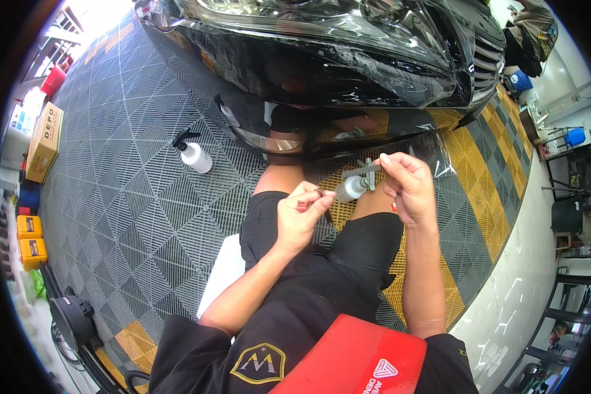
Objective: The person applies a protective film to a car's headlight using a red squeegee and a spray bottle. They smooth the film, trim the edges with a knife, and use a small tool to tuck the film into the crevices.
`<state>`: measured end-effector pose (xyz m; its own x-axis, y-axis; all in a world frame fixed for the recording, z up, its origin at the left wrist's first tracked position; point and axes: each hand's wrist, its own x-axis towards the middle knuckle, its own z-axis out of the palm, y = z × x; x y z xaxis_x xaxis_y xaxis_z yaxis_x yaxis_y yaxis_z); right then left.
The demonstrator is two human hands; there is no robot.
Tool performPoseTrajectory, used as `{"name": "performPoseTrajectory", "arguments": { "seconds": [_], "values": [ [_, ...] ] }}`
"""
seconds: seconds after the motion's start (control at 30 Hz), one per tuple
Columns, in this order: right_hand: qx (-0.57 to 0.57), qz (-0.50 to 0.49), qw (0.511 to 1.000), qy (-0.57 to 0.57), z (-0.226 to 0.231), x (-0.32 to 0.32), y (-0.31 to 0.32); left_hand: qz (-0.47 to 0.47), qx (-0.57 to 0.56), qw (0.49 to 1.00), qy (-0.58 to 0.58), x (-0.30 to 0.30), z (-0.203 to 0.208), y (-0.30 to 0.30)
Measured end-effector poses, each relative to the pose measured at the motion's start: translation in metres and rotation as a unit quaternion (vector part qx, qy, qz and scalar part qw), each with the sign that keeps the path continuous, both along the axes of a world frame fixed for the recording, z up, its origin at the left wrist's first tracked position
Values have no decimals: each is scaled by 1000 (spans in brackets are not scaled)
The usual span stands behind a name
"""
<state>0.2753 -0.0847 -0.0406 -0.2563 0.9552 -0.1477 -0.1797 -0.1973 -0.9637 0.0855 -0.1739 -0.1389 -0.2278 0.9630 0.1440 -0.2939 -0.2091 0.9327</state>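
Black bumper [276,69] overhanging a tiled mat [131,210]; two pinch grips below its lower edge.
Left hand [297,217] closes on a small dark piece [320,192], right hand [410,187] apparently on a thin grey strip [358,173], both raised above the mat, presumably for close sight and control. White spray bottle [196,157] stands inward from the mat's left edge, probably for easy reach.

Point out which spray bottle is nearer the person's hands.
The white spray bottle between the person's legs; the other bottle, with a black trigger head, stands apart, farther left.
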Motion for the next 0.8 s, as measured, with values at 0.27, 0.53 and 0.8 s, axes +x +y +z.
{"name": "performPoseTrajectory", "arguments": {
  "seconds": [0.27, 0.53, 0.8],
  "values": [
    [-146, -80, 968, 188, -52, -37, -40, 42, -125, 985, -114, 10, 9, 6],
    [-148, -114, 972, 142, -60, -60, -56, 73, -123, 967, -213, 10, 0, 11],
    [-147, -78, 979, 115, -70, -61, -64, 79, -120, 960, -242, 6, 4, 11]
  ]
}}
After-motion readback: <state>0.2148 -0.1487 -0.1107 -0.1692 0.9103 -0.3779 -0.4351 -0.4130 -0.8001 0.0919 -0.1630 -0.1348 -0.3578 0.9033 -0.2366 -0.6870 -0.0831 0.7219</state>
